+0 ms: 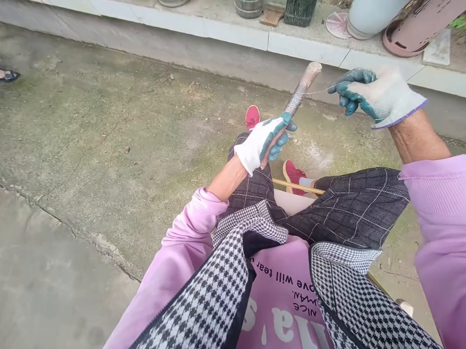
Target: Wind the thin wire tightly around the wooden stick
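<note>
The left hand [267,138], in a white knitted glove with teal-coated fingers, is wrapped round a slim, brown wooden stick [305,81]. The stick stands tilted: its short lower end shows below the hand, while its longer upper part runs up and to the right of it, ending in a pale, rounded tip. Just above this hand's fingers, a silvery coil of thin wire-like material [295,101] is wound closely around the stick.

To the right of the left hand and well apart from it, the right hand [374,93], gloved alike with a purple cuff edge, has its fingers bent and pinches a fine, pale strand [318,92] that runs across to the upper end of the coil.

Below the left hand are a red shoe with a pale sole [294,175] and a thin yellow bar [295,186]. Beyond both hands lies a ledge faced with white tiles [233,36]; a smooth, pale round pot [375,14] stands on it beyond the right hand.
</note>
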{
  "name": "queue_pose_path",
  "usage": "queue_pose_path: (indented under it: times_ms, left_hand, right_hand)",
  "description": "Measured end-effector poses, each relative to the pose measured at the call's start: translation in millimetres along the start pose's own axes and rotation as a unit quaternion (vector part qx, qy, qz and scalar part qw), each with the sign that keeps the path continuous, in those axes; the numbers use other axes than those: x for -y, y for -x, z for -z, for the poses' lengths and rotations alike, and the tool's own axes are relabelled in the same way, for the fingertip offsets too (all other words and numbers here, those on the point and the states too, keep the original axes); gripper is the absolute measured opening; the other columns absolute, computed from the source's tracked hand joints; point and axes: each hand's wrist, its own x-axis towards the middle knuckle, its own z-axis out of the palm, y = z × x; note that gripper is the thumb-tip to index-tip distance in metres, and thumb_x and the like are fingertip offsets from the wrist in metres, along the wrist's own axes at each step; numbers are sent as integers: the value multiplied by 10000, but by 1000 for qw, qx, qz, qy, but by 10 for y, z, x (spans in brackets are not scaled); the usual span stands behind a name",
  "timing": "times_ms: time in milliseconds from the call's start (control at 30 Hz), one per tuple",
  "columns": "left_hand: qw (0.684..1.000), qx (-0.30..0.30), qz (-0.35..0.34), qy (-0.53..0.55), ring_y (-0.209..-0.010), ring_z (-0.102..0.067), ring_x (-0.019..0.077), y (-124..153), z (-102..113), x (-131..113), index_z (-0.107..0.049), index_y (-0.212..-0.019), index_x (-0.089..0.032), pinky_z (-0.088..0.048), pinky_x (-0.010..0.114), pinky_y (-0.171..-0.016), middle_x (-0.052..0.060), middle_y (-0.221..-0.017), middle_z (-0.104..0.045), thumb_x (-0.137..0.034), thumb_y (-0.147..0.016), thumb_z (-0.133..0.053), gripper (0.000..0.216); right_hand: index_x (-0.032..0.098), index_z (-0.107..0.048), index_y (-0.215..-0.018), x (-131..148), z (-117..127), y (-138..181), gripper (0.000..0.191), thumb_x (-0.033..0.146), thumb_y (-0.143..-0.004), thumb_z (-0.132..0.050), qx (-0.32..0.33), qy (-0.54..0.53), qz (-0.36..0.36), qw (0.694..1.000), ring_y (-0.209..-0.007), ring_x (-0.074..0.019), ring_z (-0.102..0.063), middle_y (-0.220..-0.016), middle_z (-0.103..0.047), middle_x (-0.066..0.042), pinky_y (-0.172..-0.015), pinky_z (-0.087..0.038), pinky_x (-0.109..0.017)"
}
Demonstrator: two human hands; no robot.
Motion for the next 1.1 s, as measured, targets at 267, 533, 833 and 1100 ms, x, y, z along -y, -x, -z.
queue_pose_path:
  times_ms: [267, 533, 833, 1100]
  left_hand:
    - [1000, 5, 5, 2, -413, -367, 55, 50, -53, -55, -700, -1075, -194, -272, 200, -406, -69, -641, -487, -615, -1162, -794, 440]
    - [1000, 5, -3, 8, -392, -347, 49, 181, -95, -107, -697, -1058, -191, -244, 190, -387, -87, -616, -480, -648, -1157, -804, 479]
    - [1000, -12, -5, 13, -387, -343, 53, 239, 4, -86, -697, -1035, -191, -256, 190, -385, -84, -599, -480, -605, -1189, -752, 445]
    - [1000, -9, -12, 20, -395, -329, 52, 294, 14, -28, -689, -1031, -205, -242, 196, -375, -87, -604, -468, -682, -1145, -803, 503]
  right_hand:
    - [128, -841, -936, 64, 29, 205, 378, -160, -1006, -605, -20, -12, 9, 1000, -571, -105, -531, -720, -750, 3, -623, -491, -316]
    - [139, -856, -968, -25, 157, 156, 259, -60, -1047, -710, 51, -2, 52, 997, -567, -80, -552, -672, -720, 9, -577, -505, -250]
    - [167, -897, -888, -101, 100, 663, 220, 22, -1002, -777, 88, 115, 86, 986, -690, -123, -572, -727, -724, -16, -615, -474, -260]
    - [137, -879, -985, -226, 11, 668, 43, 151, -997, -840, 127, 39, 70, 989, -609, -112, -552, -717, -713, -27, -518, -483, -239]
